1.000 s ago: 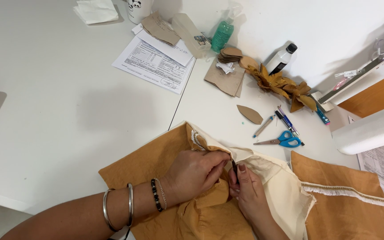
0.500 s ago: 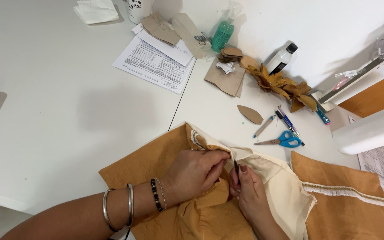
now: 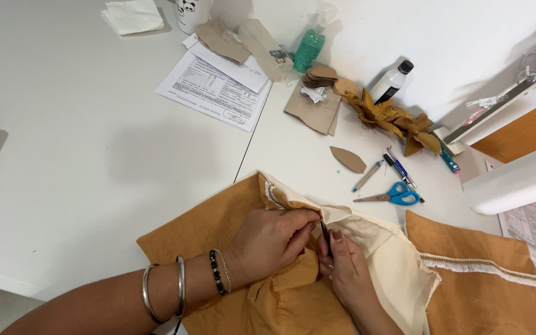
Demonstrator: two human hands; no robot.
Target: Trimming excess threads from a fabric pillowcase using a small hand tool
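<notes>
left hand (image 3: 272, 239): clamped. My fingers were pinched together on the folded top edge of the mustard fabric (image 3: 218, 236), near the middle of the table (image 3: 82, 161). Read: I held the fold taut so the edge stayed put under the tool.
right hand (image 3: 342, 267): closed on a thin dark tool (image 3: 325, 234), thumb and forefinger pinching it. Too small to tell whether it was a needle holder, seam ripper or pen.
hands together: yes, touching at the fingertips, right over the seam where mustard met the cream lining (image 3: 386, 260).
tool axis: long axis ran near-to-far, almost upright in view, tip at the far end against the fabric fold.
fabric axis: the worked edge ran left to right, rising slightly toward the far left, where a short loop of white trim (image 3: 273, 195) showed.
second panel: another mustard piece (image 3: 485, 291) lay at near right with a white fringe strip (image 3: 485, 267) along its far edge, apart from my hands.
scissors (image 3: 392, 195): blue-handled, just beyond the fabric, blades pointing left. Read: parked within reach of my right hand.
pens (image 3: 398, 169): beside the scissors, lying diagonally.
far clutter: cardboard leaf shapes (image 3: 347, 159), a heap of mustard scraps (image 3: 392, 118), a green bottle (image 3: 309, 48), printed sheets (image 3: 215, 84), all well apart from the work.
wrist: metal bangles (image 3: 164, 290) and a bead bracelet (image 3: 216, 272) on my left arm, clear of the seam.
</notes>
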